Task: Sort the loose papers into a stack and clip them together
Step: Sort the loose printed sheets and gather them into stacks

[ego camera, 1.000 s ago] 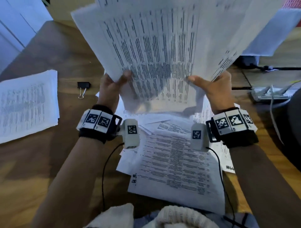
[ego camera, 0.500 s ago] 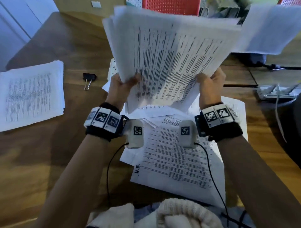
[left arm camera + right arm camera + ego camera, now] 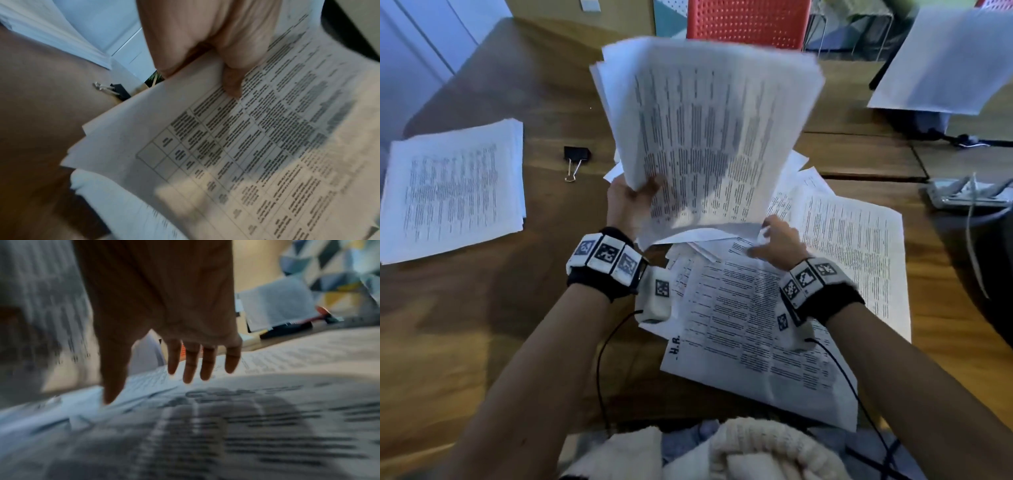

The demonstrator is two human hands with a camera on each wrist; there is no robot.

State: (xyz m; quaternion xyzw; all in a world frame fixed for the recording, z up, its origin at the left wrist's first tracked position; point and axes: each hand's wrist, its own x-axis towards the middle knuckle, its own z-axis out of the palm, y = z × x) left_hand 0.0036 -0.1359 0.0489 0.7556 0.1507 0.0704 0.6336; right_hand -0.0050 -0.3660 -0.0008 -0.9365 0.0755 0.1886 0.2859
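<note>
We held the gathered sheaf of papers [image 3: 709,137] upright above the worktop [image 3: 482,325] in the left hand [image 3: 626,202], whose grip was closed on the sheaf's lower left corner, thumb on the printed face and fingers behind, as the left wrist view confirmed. The right hand [image 3: 779,243] was off the sheaf, low over the loose sheets [image 3: 750,329]; in the right wrist view its fingers [image 3: 190,365] were spread and straight, holding nothing, with the tips just above or perhaps touching the paper, and the blur did not let us tell which. We judged the task to be partly done: a good part of the papers was collected in the left hand, but several loose sheets lay overlapping and askew on the worktop below and to the right. A separate pile [image 3: 453,188] lay flat at the far left, unclipped, and we could not tell whether it belonged to the same set. The binder clip [image 3: 576,158] lay on the worktop between that pile and the sheaf, untouched. Gathering the rest, squaring the edges and clipping remained.
</note>
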